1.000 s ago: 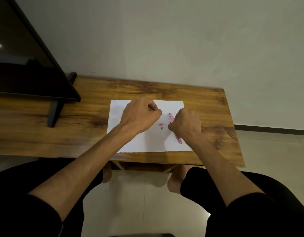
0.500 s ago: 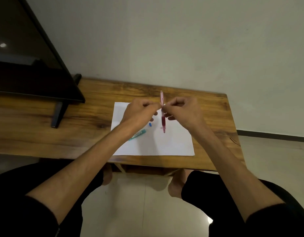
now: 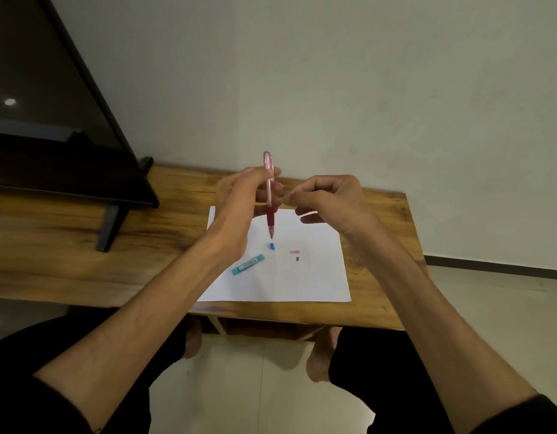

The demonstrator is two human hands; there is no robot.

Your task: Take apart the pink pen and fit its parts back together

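The left hand (image 3: 239,198) grips the pencil (image 3: 269,195) upright over the paper (image 3: 318,277); the right hand (image 3: 330,198) pinches something too small to tell. Likely refilling lead: next calls for steady aim at the pencil's top.

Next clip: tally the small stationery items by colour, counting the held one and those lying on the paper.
Pink or red: 2, the mechanical pencil in the left hand and a small pink cap
Teal: 1, the lead case
Blue: 1, a small cap
Dark: 1, a tiny piece
Total: 5

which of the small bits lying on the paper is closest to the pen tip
The blue cap, lying on the sheet just below the pink pen. The pink bit and dark bit lie farther right.
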